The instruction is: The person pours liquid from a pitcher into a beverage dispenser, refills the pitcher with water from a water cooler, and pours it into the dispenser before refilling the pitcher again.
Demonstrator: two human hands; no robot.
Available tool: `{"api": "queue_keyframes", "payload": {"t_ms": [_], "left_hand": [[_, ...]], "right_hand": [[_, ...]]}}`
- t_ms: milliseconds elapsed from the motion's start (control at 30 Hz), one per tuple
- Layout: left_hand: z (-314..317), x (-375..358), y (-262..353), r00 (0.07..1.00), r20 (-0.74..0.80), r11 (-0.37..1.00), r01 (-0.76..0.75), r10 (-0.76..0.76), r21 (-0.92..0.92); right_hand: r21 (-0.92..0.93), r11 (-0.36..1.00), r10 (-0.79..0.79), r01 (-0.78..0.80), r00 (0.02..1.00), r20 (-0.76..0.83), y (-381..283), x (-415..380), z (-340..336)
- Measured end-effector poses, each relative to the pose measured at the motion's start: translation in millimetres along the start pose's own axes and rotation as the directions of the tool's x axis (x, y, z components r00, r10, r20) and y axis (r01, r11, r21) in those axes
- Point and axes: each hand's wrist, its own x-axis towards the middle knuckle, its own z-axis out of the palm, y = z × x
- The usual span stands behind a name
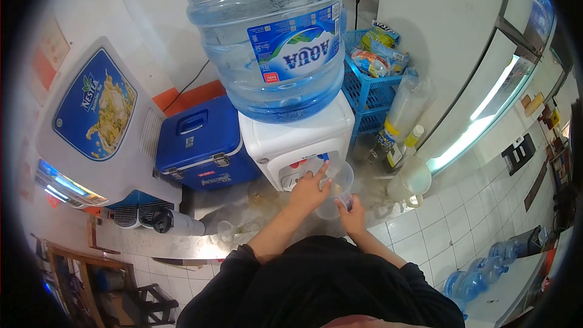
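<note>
A white water dispenser (297, 135) stands in front of me with a large, upturned Aqua water bottle (270, 61) on top. My left hand (308, 191) reaches to its front, index finger stretched out onto the blue tap (323, 157). The red tap (297, 163) is just left of that finger. Below the taps, my right hand (353, 215) grips a clear plastic container (344, 177) by its near side, thumb on top. Part of the container is hidden behind my left hand.
Left of the dispenser are a blue cooler box (197, 136), a Nestea drink machine (97, 109) and a grey tumbler (182, 223). To the right stand a blue rack (367, 94) with packets, bottles (398, 152), a translucent jug (410, 181) and a refrigerator (446, 36). The counter edge (182, 252) runs before me.
</note>
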Motion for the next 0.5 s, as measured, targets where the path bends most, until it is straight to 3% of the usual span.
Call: {"api": "queue_keyframes", "payload": {"t_ms": [500], "left_hand": [[-1.1,2.8,1.4,0.997,0.059,0.998,0.050,-0.048,-0.046]], "right_hand": [[-0.035,0.999,-0.026,0.027,1.000,0.009,10.7,1.5,1.6]]}}
